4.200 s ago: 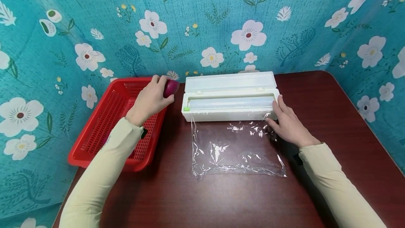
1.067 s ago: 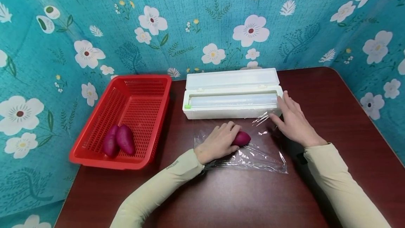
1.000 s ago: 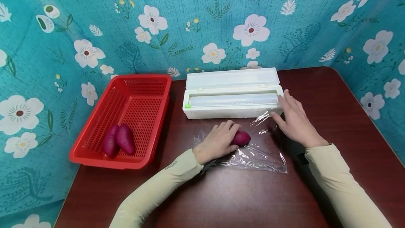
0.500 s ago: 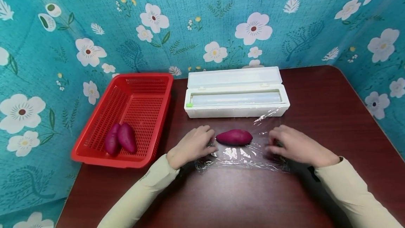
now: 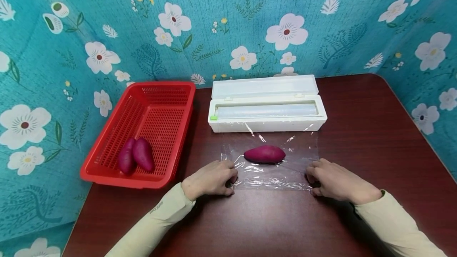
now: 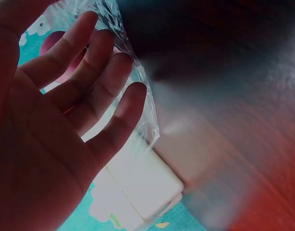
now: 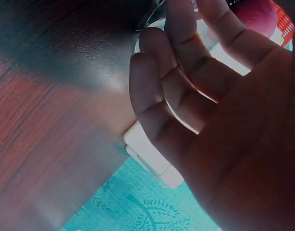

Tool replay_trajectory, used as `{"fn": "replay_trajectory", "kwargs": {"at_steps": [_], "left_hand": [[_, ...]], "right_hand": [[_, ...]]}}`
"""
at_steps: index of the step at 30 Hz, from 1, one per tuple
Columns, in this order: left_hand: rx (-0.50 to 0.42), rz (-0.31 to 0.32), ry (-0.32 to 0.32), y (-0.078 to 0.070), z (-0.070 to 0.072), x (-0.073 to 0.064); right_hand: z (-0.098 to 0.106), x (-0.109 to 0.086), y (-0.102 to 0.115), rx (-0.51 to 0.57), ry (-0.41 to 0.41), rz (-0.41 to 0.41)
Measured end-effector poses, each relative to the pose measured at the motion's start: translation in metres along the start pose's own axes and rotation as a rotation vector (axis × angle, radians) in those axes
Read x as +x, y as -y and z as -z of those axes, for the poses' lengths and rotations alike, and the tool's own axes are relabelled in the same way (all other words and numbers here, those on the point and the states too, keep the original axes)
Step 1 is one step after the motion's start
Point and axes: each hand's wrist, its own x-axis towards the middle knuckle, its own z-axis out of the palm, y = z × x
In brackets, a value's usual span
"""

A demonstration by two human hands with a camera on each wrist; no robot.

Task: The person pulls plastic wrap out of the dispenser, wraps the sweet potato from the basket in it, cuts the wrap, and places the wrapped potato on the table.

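A purple sweet potato (image 5: 265,154) lies crosswise on a sheet of clear cling film (image 5: 273,181). The film runs toward me from the roll (image 5: 267,110) in a white dispenser box (image 5: 265,125), whose lid stands open. At the sheet's near left corner, my left hand (image 5: 212,178) pinches the film between thumb and bent fingers. My right hand (image 5: 339,181) pinches the near right corner likewise. In the left wrist view the film edge (image 6: 148,103) passes behind the fingertips; in the right wrist view bent fingers cover most of the film.
To the left, a red plastic basket (image 5: 162,126) holds two more purple sweet potatoes (image 5: 143,154). A small green slider (image 5: 213,117) sits at the box's left end. Behind the dark wooden table (image 5: 264,225) hangs a teal flowered curtain (image 5: 214,19).
The left hand brought a sweet potato from the basket, laid it on the film and let go. The right hand left the box. Both hands moved to the film's near corners, and the sheet looks flatter.
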Motion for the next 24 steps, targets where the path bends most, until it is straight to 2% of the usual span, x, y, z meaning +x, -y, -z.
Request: {"fn": "replay_trajectory", "kwargs": {"at_steps": [9, 17, 24], "left_hand": [[0.037, -0.034, -0.017, 0.0001, -0.0015, -0.0035], [0.019, -0.005, -0.036, -0.0026, -0.0043, -0.0043], [0.092, -0.011, -0.038, -0.0047, -0.0051, -0.002]], "right_hand": [[-0.0004, -0.004, 0.0001, -0.024, -0.034, 0.061], [0.0067, -0.0053, -0.0007, 0.002, -0.02, 0.027], [0.006, -0.0042, -0.0026, 0.035, -0.005, 0.004]]}}
